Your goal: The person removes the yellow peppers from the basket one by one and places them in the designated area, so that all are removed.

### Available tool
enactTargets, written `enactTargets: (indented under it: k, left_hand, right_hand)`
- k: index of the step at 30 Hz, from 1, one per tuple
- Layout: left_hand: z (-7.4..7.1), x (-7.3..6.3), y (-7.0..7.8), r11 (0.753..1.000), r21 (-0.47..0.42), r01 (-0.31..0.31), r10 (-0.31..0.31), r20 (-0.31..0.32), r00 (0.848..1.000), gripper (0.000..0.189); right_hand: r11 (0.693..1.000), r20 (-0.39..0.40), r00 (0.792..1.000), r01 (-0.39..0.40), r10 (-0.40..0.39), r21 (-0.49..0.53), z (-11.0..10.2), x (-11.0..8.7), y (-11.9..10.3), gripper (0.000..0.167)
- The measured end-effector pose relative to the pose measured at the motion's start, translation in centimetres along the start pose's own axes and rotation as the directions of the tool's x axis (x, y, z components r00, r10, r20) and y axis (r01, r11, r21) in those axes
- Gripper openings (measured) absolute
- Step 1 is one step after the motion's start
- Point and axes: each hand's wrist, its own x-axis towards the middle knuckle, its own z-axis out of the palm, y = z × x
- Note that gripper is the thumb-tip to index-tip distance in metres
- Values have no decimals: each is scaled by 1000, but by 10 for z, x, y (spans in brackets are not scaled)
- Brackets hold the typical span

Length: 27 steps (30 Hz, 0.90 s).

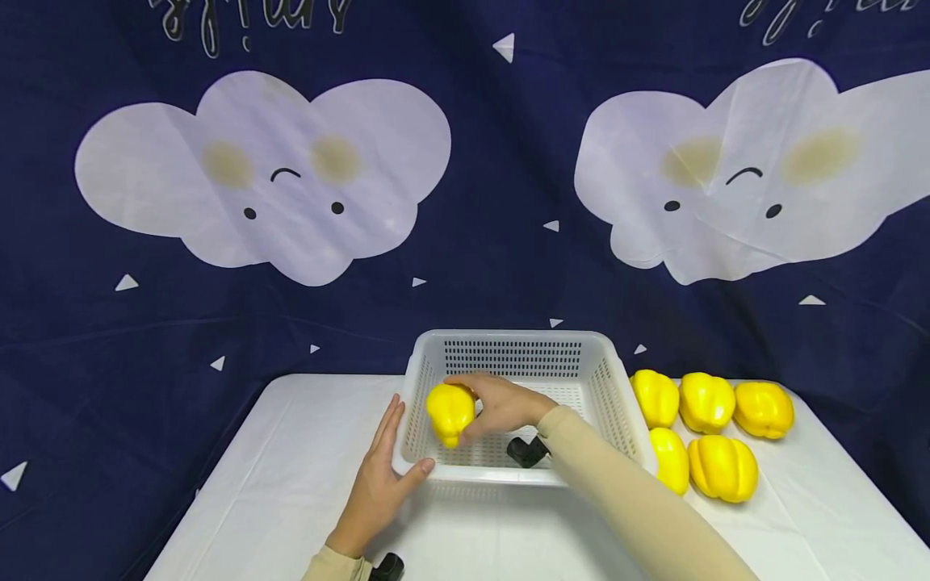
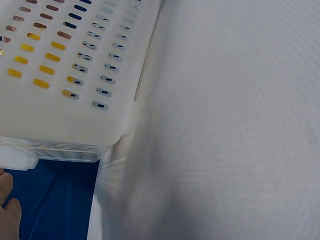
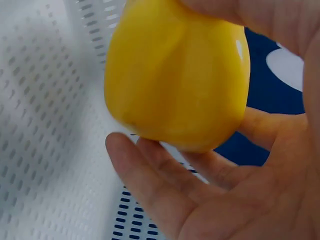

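Observation:
My right hand (image 1: 503,407) reaches into a white plastic basket (image 1: 512,476) and grips a yellow bell pepper (image 1: 450,411) near the left inner wall. In the right wrist view the thumb and fingers lie on opposite sides of the pepper (image 3: 175,80), with the perforated basket wall (image 3: 50,150) behind. My left hand (image 1: 385,476) rests at the basket's front left corner, straight fingers along the outer left wall and the thumb by the front rim. Only some fingertips (image 2: 7,210) of it show in the left wrist view, below the basket's corner.
Several more yellow bell peppers (image 1: 722,468) sit in two rows right of the basket, the nearest ones close against its right wall. A white cloth covers the table (image 1: 254,484). Behind it hangs a dark blue curtain (image 1: 501,177) with cloud prints.

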Motion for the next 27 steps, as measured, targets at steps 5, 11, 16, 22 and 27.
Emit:
enactTargets:
  k: [5,11,16,22,27]
  left_hand:
    - [0,0,0,1000,-3,-2,2,3,1000,88]
    - [0,0,0,1000,5,-7,7,-5,1000,88]
    - [0,0,0,1000,7,-4,5,-8,1000,88]
    - [0,0,0,1000,-5,7,-7,-5,1000,89]
    - [0,0,-1,1000,-3,5,-5,-8,1000,89]
  right_hand:
    - [998,-42,999,13,-10,58,-5,-7,-1,89]
    - [996,-103,995,2,7,85,-8,-17,-2,92]
    - [994,-156,987,-14,30,105,-10,-25,-1,92]
    - [987,-230,972,-14,51,157,-12,-35,2,92]
    - [982,-289,953,-31,85,188,-13,-45,3,94]
